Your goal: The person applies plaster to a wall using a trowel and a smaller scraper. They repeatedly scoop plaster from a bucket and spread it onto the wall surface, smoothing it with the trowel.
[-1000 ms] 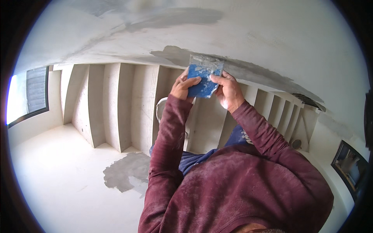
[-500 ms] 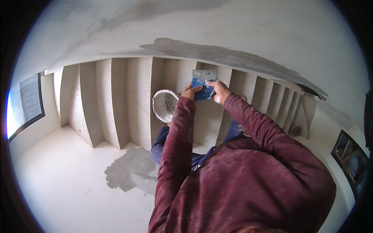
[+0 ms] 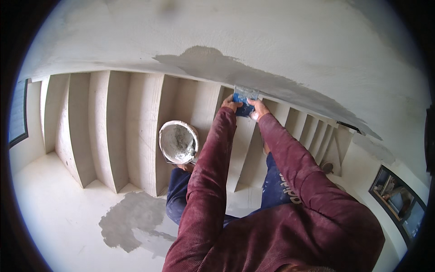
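Note:
Both my hands grip one wide scraper (image 3: 244,102) with a blue back and a putty-smeared metal blade. My left hand (image 3: 232,104) is closed on its left edge. My right hand (image 3: 258,110) is closed on its right edge, thumb on the blue face. The blade's far edge lies against the lower part of the white wall, at the border of a long grey damp-looking patch (image 3: 235,71); whether it presses there I cannot tell. Left of my left forearm stands a putty-caked bucket (image 3: 164,144) with grey-white compound (image 3: 182,139) inside, beside my left leg.
Bare stairs (image 3: 118,131) run across the view beneath me, with more steps (image 3: 312,136) at right. Another grey patch (image 3: 131,220) marks the near-left white wall. Dark-framed windows (image 3: 398,199) sit at right and far left. A small round object (image 3: 326,167) lies right of my right arm.
My hands have carried the scraper away from me, up to the wall's lower edge. My arms are straighter. The whole view has shifted, showing the bucket and stairs farther left and lower.

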A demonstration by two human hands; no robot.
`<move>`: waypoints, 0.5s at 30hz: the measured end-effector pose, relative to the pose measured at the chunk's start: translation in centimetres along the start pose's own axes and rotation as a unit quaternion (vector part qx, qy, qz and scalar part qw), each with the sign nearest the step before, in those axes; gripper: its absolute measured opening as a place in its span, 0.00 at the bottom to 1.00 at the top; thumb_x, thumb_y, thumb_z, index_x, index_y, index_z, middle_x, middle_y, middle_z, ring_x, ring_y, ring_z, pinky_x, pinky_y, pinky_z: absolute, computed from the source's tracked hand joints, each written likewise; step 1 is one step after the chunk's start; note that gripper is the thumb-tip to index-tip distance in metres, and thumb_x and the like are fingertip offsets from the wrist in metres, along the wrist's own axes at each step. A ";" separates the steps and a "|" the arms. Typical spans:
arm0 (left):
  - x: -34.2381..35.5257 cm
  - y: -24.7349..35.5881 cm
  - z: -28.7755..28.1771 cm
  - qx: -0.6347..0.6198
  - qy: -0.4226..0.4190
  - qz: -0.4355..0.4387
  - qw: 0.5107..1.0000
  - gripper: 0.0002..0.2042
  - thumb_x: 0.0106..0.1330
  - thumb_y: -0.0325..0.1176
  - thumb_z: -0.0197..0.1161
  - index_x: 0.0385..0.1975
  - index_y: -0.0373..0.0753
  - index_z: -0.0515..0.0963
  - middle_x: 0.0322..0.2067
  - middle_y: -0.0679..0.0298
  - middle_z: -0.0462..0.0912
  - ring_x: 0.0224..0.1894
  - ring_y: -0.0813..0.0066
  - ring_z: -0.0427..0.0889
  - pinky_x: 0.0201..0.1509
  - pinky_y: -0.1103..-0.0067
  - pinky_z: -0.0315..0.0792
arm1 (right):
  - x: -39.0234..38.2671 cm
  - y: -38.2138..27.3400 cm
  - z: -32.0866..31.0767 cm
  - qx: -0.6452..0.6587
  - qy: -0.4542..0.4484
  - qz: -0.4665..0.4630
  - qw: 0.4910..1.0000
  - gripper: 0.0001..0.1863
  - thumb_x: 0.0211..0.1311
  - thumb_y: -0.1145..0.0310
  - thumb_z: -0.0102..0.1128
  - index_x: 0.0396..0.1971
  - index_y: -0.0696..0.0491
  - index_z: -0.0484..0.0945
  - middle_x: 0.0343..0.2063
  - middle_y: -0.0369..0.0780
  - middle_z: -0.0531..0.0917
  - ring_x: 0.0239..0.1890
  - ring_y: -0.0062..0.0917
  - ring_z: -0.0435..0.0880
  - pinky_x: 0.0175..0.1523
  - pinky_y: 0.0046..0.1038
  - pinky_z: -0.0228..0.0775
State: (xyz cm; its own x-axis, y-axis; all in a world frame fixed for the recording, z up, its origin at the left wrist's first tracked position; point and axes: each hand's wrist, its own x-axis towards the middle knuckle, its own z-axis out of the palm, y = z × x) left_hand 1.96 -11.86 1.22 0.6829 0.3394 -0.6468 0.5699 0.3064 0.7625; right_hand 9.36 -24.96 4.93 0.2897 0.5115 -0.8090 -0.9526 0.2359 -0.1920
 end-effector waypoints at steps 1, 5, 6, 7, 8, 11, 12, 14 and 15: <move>-0.5 0.7 0.0 -0.024 -0.016 0.009 1.000 0.23 0.43 0.21 0.62 0.45 0.37 0.73 0.37 0.63 0.79 0.39 0.73 0.77 0.48 0.79 0.67 | 0.2 -0.4 0.6 0.011 0.035 0.028 0.999 0.15 0.53 0.76 0.52 0.42 0.57 0.69 0.39 0.44 0.76 0.40 0.33 0.77 0.47 0.36 0.69; -4.2 5.7 0.6 -0.073 -0.085 0.054 0.992 0.24 0.45 0.18 0.59 0.47 0.37 0.71 0.36 0.65 0.79 0.37 0.75 0.77 0.46 0.80 0.68 | -2.8 -0.6 0.9 0.051 -0.044 -0.032 0.997 0.15 0.53 0.76 0.53 0.42 0.55 0.69 0.37 0.39 0.76 0.40 0.27 0.76 0.47 0.31 0.69; -5.6 7.4 1.0 -0.091 -0.102 0.059 0.989 0.24 0.45 0.18 0.59 0.47 0.37 0.70 0.36 0.65 0.79 0.37 0.75 0.77 0.47 0.81 0.68 | -3.8 -0.7 1.2 0.055 -0.049 -0.052 0.996 0.15 0.53 0.76 0.53 0.42 0.55 0.69 0.37 0.38 0.76 0.40 0.26 0.76 0.47 0.30 0.69; -7.1 9.1 1.5 -0.111 -0.121 0.066 0.984 0.24 0.46 0.18 0.58 0.48 0.37 0.70 0.36 0.64 0.79 0.38 0.76 0.77 0.47 0.81 0.68 | -5.0 -1.0 1.7 0.053 -0.061 -0.060 0.995 0.15 0.53 0.76 0.53 0.42 0.55 0.69 0.37 0.37 0.76 0.40 0.25 0.76 0.47 0.29 0.69; -8.7 10.3 1.4 -0.130 -0.125 0.047 0.983 0.23 0.49 0.18 0.56 0.48 0.35 0.69 0.37 0.64 0.78 0.39 0.77 0.76 0.48 0.82 0.67 | -6.2 -1.0 2.4 0.050 -0.074 -0.060 0.994 0.15 0.53 0.77 0.53 0.43 0.54 0.69 0.37 0.37 0.76 0.40 0.24 0.75 0.47 0.28 0.68; -14.2 14.3 1.4 -0.133 -0.146 0.100 0.975 0.22 0.50 0.20 0.56 0.49 0.33 0.67 0.40 0.63 0.77 0.42 0.78 0.75 0.49 0.82 0.66 | -12.6 -1.8 5.8 0.028 -0.135 -0.093 0.986 0.16 0.54 0.78 0.50 0.44 0.56 0.67 0.39 0.39 0.75 0.42 0.26 0.75 0.49 0.28 0.68; -16.0 15.5 1.8 -0.135 -0.150 0.120 0.972 0.23 0.51 0.21 0.56 0.51 0.34 0.65 0.41 0.63 0.76 0.43 0.77 0.74 0.49 0.82 0.66 | -15.1 -2.1 6.8 0.016 -0.144 -0.120 0.982 0.16 0.55 0.78 0.49 0.45 0.57 0.67 0.40 0.41 0.75 0.43 0.27 0.75 0.50 0.29 0.67; -19.8 17.4 2.4 -0.140 -0.156 0.154 0.965 0.26 0.51 0.23 0.57 0.54 0.34 0.62 0.45 0.62 0.74 0.45 0.76 0.74 0.49 0.81 0.67 | -19.9 -2.4 8.5 -0.006 -0.181 -0.147 0.972 0.17 0.56 0.78 0.48 0.46 0.59 0.65 0.42 0.43 0.74 0.44 0.28 0.75 0.51 0.30 0.67; -21.9 18.3 2.9 -0.157 -0.156 0.151 0.963 0.25 0.52 0.24 0.57 0.53 0.34 0.62 0.45 0.62 0.73 0.46 0.76 0.73 0.50 0.81 0.66 | -22.2 -2.8 9.1 -0.018 -0.208 -0.152 0.966 0.17 0.56 0.78 0.48 0.47 0.58 0.64 0.43 0.43 0.74 0.45 0.28 0.74 0.51 0.30 0.67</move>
State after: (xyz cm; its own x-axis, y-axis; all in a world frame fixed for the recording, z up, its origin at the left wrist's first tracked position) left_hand -1.24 -16.28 29.43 0.9280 0.1866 -0.3224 0.1904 0.5061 0.8412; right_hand 6.48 -29.50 28.45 0.5622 0.7121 -0.4206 -0.8177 0.4022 -0.4119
